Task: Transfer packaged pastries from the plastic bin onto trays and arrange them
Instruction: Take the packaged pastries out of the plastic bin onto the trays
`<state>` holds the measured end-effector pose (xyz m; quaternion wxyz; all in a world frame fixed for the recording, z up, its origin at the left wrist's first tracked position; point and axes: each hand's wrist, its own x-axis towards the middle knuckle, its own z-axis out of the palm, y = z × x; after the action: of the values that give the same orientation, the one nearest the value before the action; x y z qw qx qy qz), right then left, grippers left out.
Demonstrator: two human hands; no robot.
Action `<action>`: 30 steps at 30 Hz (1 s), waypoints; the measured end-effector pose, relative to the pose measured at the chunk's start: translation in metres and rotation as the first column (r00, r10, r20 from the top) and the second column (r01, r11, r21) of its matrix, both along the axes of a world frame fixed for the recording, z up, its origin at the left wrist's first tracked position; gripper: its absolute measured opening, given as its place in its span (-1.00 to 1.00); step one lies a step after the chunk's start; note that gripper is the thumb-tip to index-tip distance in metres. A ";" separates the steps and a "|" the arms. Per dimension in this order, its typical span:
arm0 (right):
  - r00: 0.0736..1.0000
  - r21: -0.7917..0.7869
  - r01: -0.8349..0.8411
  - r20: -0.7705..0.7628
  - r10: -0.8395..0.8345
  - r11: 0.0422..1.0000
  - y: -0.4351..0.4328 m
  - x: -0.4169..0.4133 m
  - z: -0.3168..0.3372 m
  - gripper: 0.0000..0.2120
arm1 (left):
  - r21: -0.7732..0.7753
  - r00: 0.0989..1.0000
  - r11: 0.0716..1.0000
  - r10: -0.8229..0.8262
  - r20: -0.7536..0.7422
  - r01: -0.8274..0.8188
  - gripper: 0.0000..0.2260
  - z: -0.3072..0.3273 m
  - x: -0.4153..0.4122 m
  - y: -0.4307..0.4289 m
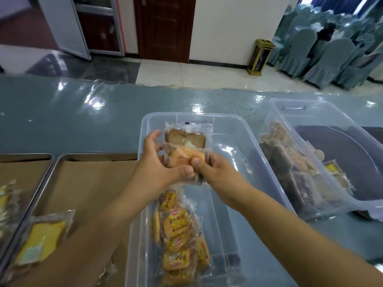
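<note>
1. The left hand [159,162] and right hand [209,168] meet above the far half of the clear bin [244,129], which stands on the glossy teal surface [83,121].
2. Together they hold two wrapped pastries: an orange bun pack [182,157] and, just beyond and touching it, a brown cake pack [185,137].
3. The left hand's grip is partly closed. Its thumb presses the near edge of the orange bun pack, and its fingers curve around the left side of both packs.
4. The right hand's grip is closed on the orange bun pack, thumb on its front and fingers hidden behind.
5. The near half of the clear bin holds a loose pile of yellow-labelled packs [176,230], below the forearms.
6. To the left, touching the clear bin, is a paper-lined tray [93,183] with a yellow pack [41,239] lying at its near left.
7. A second tray [22,168] sits just left of that one; the blurred packs on it are hard to make out.
8. To the right stands a second bin [275,108], apart from the first, with mixed pastries [290,162] heaped along its left side.
</note>
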<state>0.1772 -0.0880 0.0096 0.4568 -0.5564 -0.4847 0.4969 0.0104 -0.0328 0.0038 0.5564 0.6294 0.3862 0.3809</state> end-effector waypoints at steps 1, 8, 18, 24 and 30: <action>0.996 -0.023 0.016 -0.089 -0.018 1.000 0.002 -0.004 -0.003 -0.61 | 0.000 0.997 1.000 -0.021 -0.067 0.021 -0.16 -0.002 0.000 0.000; 0.947 -0.493 0.300 0.254 -0.195 0.817 0.007 0.000 -0.052 -0.44 | 0.192 0.936 0.961 0.245 -0.254 -0.199 -0.49 0.001 -0.010 0.018; 0.981 -0.754 0.176 0.190 -0.047 0.633 -0.018 -0.033 -0.127 -0.36 | 0.254 0.913 0.941 0.295 -0.283 -0.225 -0.52 -0.015 -0.011 0.019; 0.960 -0.735 0.062 0.228 0.160 0.675 -0.018 -0.047 -0.128 -0.30 | 0.287 0.898 0.925 0.332 -0.290 -0.249 -0.47 -0.019 -0.010 0.018; 0.731 -0.600 -0.116 0.487 0.477 0.791 -0.016 -0.037 -0.106 -0.56 | 0.268 0.902 0.927 0.336 -0.271 -0.264 -0.51 -0.015 -0.011 0.014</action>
<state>0.1401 -0.1038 -0.0966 0.0110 -0.7017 -0.5352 0.4701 -0.0006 -0.0183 -0.0116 0.3479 0.6728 0.5165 0.3994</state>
